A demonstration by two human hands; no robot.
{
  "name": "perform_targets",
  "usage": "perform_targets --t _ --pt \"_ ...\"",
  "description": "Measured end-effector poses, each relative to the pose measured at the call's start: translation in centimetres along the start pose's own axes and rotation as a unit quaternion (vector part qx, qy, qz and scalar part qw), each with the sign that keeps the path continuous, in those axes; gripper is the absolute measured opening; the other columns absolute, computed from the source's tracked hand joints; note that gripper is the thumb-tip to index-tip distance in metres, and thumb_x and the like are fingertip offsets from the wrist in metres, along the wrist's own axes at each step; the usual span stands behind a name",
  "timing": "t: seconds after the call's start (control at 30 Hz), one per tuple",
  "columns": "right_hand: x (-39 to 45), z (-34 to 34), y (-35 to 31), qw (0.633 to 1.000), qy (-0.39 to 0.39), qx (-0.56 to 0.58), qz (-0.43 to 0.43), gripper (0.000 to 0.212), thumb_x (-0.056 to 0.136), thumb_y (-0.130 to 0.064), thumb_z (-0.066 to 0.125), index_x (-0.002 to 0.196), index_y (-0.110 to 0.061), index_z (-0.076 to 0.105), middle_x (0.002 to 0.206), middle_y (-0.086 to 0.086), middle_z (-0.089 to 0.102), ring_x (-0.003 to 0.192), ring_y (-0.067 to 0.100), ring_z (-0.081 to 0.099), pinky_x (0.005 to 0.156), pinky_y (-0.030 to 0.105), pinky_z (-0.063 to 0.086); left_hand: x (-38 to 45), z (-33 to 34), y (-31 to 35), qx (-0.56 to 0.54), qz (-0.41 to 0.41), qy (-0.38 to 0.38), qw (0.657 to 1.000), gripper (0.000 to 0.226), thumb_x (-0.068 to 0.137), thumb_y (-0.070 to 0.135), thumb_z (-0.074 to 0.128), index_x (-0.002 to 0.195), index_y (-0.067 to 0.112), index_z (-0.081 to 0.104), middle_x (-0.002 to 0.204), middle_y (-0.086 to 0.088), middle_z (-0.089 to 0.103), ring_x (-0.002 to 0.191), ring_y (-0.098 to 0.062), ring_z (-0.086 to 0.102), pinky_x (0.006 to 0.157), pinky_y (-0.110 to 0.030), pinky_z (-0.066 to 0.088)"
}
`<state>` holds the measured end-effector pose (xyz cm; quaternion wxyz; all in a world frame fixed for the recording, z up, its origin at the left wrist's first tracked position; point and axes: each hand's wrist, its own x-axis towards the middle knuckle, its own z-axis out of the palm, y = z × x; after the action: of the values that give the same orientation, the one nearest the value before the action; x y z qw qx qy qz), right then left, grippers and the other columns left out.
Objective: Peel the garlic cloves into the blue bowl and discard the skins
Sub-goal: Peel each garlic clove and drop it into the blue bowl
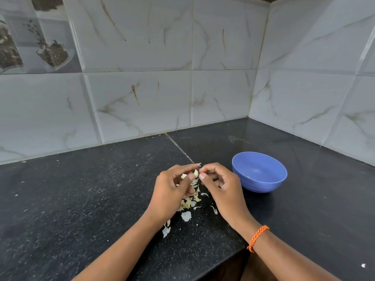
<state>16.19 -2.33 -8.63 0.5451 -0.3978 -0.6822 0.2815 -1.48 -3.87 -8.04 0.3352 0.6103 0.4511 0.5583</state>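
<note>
My left hand pinches a pale garlic clove between thumb and fingers, just above the black counter. My right hand meets it from the right, its thumb and forefinger pinching at the clove's tip and skin. A heap of torn garlic skins lies on the counter beneath and between both hands. The blue bowl stands upright just right of my right hand, and its inside looks nearly bare apart from a small speck.
The black speckled counter runs into a corner of marbled white wall tiles behind and to the right. The counter's front edge cuts in below my right wrist. More loose skin scraps lie by my left wrist.
</note>
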Motion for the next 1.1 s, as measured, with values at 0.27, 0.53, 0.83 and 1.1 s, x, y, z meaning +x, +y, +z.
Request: perform_targets --t 0.27,0.53,0.83,1.1 --pt "-0.2 -0.12 -0.61 0.998 0.01 0.053 0.011 0.02 0.096 -0.008 0.078 0.112 -0.02 0.072 0.099 -0.004 0.079 0.097 0.021 0.077 0.087 0.045 0.065 -0.1 0.06 0.38 0.019 0.029 0.028 0.999 0.031 0.092 0.018 0.086 0.121 0.029 0.081 0.088 0.003 0.08 0.08 -0.016 0.077 0.078 -0.034 0.067" --pt "-0.38 -0.01 -1.02 0.996 0.017 0.085 0.012 0.023 0.096 0.003 0.074 0.113 -0.012 0.069 0.091 0.001 0.081 0.09 0.021 0.081 0.085 0.035 0.066 -0.35 0.42 0.67 0.016 0.032 0.041 0.999 0.032 0.086 0.016 0.092 0.114 0.027 0.081 0.086 0.004 0.081 0.082 -0.014 0.08 0.078 -0.027 0.064" --pt "-0.16 -0.02 -0.82 0.995 0.019 0.096 0.02 0.02 0.097 0.003 0.072 0.111 -0.01 0.068 0.092 0.006 0.08 0.09 0.024 0.08 0.084 0.04 0.067 -0.44 0.55 0.46 0.007 0.018 0.038 0.999 0.031 0.09 0.015 0.088 0.117 0.029 0.08 0.082 0.002 0.081 0.082 -0.017 0.08 0.084 -0.044 0.067" --pt "-0.23 0.37 -0.62 0.997 0.024 0.075 0.006 0.022 0.099 0.001 0.071 0.11 -0.017 0.067 0.097 0.0 0.076 0.094 0.026 0.076 0.085 0.052 0.065 -0.48 0.66 0.71 -0.036 0.013 0.035 0.999 0.029 0.095 0.008 0.082 0.12 0.022 0.078 0.085 -0.005 0.082 0.083 -0.022 0.081 0.085 -0.047 0.067"
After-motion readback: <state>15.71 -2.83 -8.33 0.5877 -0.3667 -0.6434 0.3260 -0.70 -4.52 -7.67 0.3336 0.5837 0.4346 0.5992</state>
